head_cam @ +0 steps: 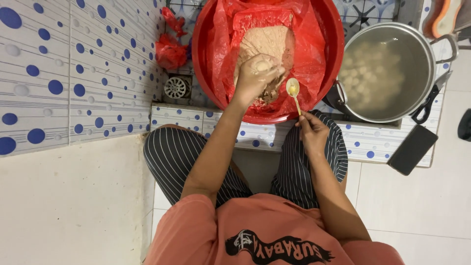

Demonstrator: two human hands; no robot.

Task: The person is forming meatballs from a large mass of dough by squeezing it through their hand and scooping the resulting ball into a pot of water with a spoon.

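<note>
Two hands work over a red basin [206,59] lined with a red plastic sheet [314,44] that holds a slab of pale brown paste [267,41]. The left hand [256,73] is closed into a fist, squeezing a round lump of paste up between thumb and forefinger. The right hand [310,128] pinches the handle of a small spoon [293,88], whose bowl sits just beside the lump, not touching it. Right of the basin stands a steel pot [387,68] of cloudy water with pale balls in it. I judge the lump could smear or fall back into the basin if the spoon cuts in at a slant, and a ball carried across the gap to the pot might slip off and splash.
</note>
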